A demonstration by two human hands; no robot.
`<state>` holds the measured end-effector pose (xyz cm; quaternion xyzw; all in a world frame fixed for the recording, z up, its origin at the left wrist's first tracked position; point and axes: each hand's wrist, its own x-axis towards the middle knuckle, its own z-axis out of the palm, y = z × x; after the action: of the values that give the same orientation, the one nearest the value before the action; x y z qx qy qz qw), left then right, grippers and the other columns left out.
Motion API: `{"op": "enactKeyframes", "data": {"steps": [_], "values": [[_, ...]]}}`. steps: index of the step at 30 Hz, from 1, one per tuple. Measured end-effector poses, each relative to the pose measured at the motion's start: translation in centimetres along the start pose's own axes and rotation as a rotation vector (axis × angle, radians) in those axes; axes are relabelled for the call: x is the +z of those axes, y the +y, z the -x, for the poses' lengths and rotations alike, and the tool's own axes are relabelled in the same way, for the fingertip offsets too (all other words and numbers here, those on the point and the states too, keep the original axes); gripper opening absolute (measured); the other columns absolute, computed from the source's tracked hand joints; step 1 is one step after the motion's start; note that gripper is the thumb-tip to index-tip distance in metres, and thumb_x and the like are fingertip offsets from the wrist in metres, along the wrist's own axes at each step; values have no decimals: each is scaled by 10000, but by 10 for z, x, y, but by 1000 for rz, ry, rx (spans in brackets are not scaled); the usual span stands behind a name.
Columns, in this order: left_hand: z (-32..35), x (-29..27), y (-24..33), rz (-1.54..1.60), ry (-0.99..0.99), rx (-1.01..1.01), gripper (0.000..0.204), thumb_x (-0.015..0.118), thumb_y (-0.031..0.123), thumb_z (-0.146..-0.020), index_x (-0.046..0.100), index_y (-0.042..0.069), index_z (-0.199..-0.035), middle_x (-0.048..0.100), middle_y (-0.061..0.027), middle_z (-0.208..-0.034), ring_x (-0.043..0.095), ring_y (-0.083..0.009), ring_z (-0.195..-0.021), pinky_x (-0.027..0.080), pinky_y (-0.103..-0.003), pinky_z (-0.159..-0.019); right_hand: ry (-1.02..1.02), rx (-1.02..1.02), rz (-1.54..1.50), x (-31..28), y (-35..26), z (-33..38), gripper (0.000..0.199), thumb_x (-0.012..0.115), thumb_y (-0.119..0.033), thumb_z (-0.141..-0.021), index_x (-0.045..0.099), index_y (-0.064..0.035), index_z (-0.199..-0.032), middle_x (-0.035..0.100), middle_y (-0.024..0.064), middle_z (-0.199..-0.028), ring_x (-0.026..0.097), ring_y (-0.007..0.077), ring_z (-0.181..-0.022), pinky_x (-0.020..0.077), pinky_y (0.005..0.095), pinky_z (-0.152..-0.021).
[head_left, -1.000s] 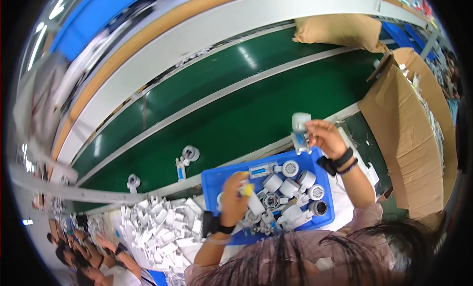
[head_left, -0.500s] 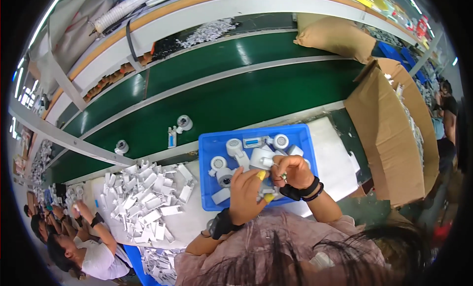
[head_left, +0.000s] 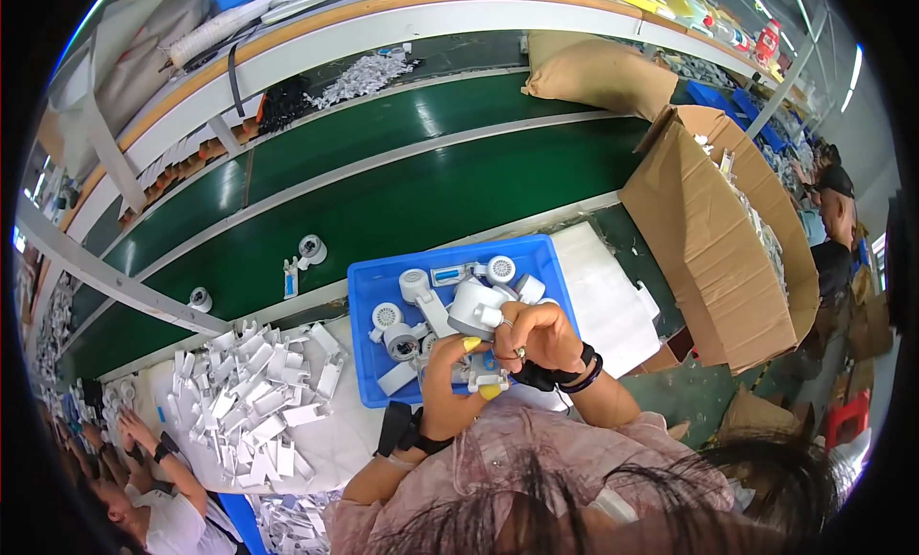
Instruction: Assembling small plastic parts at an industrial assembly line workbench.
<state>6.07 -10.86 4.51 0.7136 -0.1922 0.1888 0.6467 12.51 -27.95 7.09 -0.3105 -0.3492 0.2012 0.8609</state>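
My right hand [head_left: 544, 343], with a dark band at its wrist, is closed around the short stub of a white round fan-like housing [head_left: 473, 308], which is raised over the blue tray [head_left: 565, 268]. A small shiny piece shows by its lower fingers; I cannot tell whether it is a ring or a part. My left hand [head_left: 446, 390] is just below, finger and thumb apart, yellow covers on their tips. The upper tip is close to the underside of the housing; contact is unclear. Several white round units with grilles [head_left: 387, 316] lie in the tray.
A heap of white plastic covers [head_left: 258, 402] lies left of the tray. Across the green conveyor belt [head_left: 412, 201] are a few white units [head_left: 311, 249]. A cardboard box [head_left: 708, 239] of parts stands right. Another person's arms [head_left: 158, 445] reach in at lower left.
The whole view has shifted, so the tray and belt appear farther left. The left hand's fingers have moved closer to the right hand; the right hand keeps hold of the housing.
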Motion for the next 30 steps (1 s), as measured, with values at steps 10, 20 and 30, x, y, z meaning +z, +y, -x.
{"op": "enactKeyframes", "data": {"steps": [10, 20, 30], "values": [[-10, -24, 1, 538, 95, -509, 316, 516, 145, -955, 463, -3, -1229, 581, -78, -1065, 588, -130, -921, 501, -277, -775, 170, 260, 62, 1, -4, 14, 455, 584, -60, -905, 467, -7, -1342, 587, 94, -1145, 612, 219, -1025, 463, 383, -956], [-24, -39, 21, 94, -133, -461, 516, 684, 138, -810, 461, 74, -1271, 573, -14, -901, 485, -32, -553, 364, -185, -424, 190, 565, 727, 4, 13, 26, 279, 634, 9, -843, 649, -17, -1120, 651, 61, -1007, 613, 134, -896, 483, 247, -765], [-18, -57, 29, -143, -374, -490, 605, 710, 131, -761, 442, 43, -1297, 614, -145, -1047, 599, -219, -985, 461, -324, -852, 96, 459, 706, 8, 28, 34, 186, 776, -22, -729, 623, -54, -830, 609, -18, -796, 550, 73, -768, 444, 248, -738]]}}
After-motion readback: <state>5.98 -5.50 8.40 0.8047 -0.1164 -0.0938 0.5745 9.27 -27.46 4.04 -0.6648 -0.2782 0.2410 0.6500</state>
